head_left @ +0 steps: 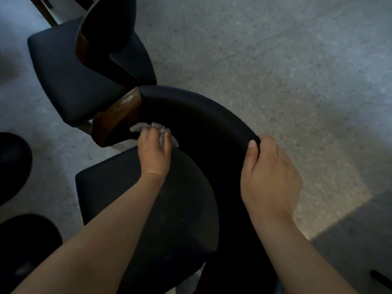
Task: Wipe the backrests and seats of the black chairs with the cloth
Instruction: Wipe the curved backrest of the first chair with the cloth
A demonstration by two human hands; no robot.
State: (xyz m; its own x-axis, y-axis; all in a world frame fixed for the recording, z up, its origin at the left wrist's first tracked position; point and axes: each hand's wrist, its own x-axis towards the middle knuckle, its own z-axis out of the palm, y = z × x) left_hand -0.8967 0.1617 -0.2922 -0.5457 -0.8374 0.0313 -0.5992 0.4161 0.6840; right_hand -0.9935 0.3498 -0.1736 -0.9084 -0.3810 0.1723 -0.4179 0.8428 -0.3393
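Observation:
A black chair stands right below me, its curved padded backrest [201,109] arching from a brown wooden arm end [118,117] round to the right. My left hand [153,153] grips a crumpled grey cloth [163,134] and holds it against the inner face of the backrest near the wooden end, above the black seat [118,192]. My right hand [269,177] grips the top edge of the same backrest further right, thumb on the inside. A second black chair [74,73] stands beyond, at the upper left, with its own curved backrest [110,24].
Grey speckled floor [275,71] spreads to the right and beyond the chairs. Two dark rounded shapes [12,166] sit at the left edge. A dark wooden leg or frame [44,9] shows at the top left.

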